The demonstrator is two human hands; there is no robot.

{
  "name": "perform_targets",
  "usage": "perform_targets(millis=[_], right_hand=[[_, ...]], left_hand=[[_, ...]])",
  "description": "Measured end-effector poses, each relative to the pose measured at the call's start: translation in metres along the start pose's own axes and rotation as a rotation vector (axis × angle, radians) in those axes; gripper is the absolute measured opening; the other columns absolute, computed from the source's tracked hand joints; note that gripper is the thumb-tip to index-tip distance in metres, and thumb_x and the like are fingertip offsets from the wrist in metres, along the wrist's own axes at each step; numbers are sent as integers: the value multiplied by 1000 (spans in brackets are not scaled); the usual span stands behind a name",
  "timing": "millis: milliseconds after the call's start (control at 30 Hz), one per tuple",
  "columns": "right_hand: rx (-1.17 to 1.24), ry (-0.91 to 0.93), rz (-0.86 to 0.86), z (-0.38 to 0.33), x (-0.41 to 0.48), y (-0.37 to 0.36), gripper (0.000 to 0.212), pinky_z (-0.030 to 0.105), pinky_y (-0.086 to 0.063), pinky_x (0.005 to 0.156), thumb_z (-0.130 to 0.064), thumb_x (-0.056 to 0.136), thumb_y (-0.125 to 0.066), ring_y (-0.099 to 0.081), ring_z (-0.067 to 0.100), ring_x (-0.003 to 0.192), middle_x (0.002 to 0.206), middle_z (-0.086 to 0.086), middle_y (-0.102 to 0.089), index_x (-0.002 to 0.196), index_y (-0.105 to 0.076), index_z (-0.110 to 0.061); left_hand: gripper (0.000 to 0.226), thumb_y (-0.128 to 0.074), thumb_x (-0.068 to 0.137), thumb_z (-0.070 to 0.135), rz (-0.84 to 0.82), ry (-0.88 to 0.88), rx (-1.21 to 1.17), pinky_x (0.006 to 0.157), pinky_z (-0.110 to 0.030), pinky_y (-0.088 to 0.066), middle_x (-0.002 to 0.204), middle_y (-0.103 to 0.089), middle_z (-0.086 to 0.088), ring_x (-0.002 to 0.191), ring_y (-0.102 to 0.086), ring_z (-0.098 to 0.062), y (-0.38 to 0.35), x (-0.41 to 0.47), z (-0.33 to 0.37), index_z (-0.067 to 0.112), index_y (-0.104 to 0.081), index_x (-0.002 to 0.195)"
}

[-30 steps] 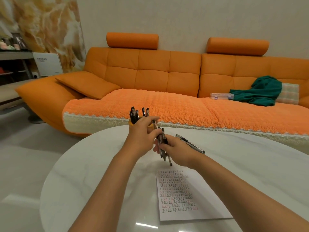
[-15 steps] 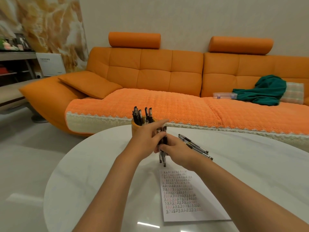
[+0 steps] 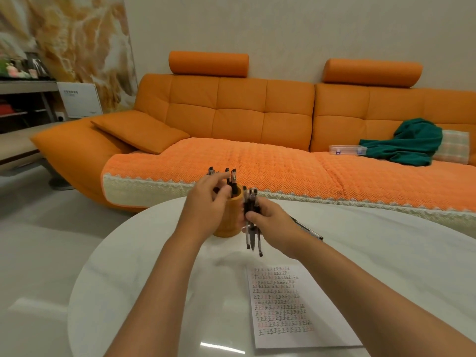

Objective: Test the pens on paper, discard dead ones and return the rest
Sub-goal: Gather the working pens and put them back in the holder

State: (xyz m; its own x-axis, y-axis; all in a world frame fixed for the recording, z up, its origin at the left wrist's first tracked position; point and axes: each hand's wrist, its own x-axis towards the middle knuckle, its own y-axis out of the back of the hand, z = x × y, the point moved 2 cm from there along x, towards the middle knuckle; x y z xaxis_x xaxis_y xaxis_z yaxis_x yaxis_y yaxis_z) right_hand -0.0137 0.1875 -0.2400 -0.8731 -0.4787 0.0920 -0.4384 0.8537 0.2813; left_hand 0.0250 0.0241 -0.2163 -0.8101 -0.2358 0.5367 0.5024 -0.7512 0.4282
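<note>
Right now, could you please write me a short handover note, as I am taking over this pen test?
Left hand: at the standing pens in the orange pen holder; grip unclear.
Right hand: grips a bundle of pens, upright, beside the holder.
Loose pens lie behind it on the white table.
Done: paper covered with test marks.
Left, probably: return the bundle, sort the loose pens.

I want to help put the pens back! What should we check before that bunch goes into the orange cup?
1. The bunch of pens is gripped by the right hand: ok.
2. The orange cup is upright on the table: ok.
3. Cup mouth free: not ok, the left hand reaches over the stored pens.
4. Every pen in the bunch writes: cannot tell; the paper bears many marks.
5. The loose pens behind the right hand are sorted: cannot tell.
</note>
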Motion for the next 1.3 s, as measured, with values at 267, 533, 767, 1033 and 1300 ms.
perform_targets(millis=[267,533,767,1033,1300], right_hand=[[438,173,202,-69,48,-1,22,45,-58,87,1,105,-36,-66,24,86,93,11,-64,112,-50,-14],[303,163,347,-79,98,-34,19,39,-55,83,-6,107,-36,-67,20,89,96,6,-63,116,-47,-17],[-41,41,296,-48,98,-45,10,43,-52,92,-13,104,-42,-64,25,101,104,8,-66,109,-50,-18],[-559,24,160,-37,94,-46,16,46,-48,81,-19,95,-57,-60,39,91,89,17,-65,102,-64,-7],[-614,146,213,-41,91,-43,37,35,-47,80,-27,104,-46,-56,25,104,121,4,-56,139,-46,-15]], left_hand=[[53,-61,97,23,40,221,115,105,-41,-45,143,-41,1,126,-46,-17,3,6,-49,27,-41,146],[84,-68,94,32,-182,302,-39,114,-35,-30,163,-24,8,149,-24,-16,-11,7,-63,28,-15,159],[97,-76,84,46,-198,296,-78,115,-46,-37,160,-24,12,146,-30,-16,-15,13,-79,29,-16,159],[87,-77,84,42,-176,221,-32,104,-32,-35,148,-31,7,137,-34,-16,-16,13,-79,31,-27,154],[76,-79,83,32,-138,197,-109,100,-28,-37,137,-44,20,134,-40,-11,-15,14,-70,35,-37,146]])
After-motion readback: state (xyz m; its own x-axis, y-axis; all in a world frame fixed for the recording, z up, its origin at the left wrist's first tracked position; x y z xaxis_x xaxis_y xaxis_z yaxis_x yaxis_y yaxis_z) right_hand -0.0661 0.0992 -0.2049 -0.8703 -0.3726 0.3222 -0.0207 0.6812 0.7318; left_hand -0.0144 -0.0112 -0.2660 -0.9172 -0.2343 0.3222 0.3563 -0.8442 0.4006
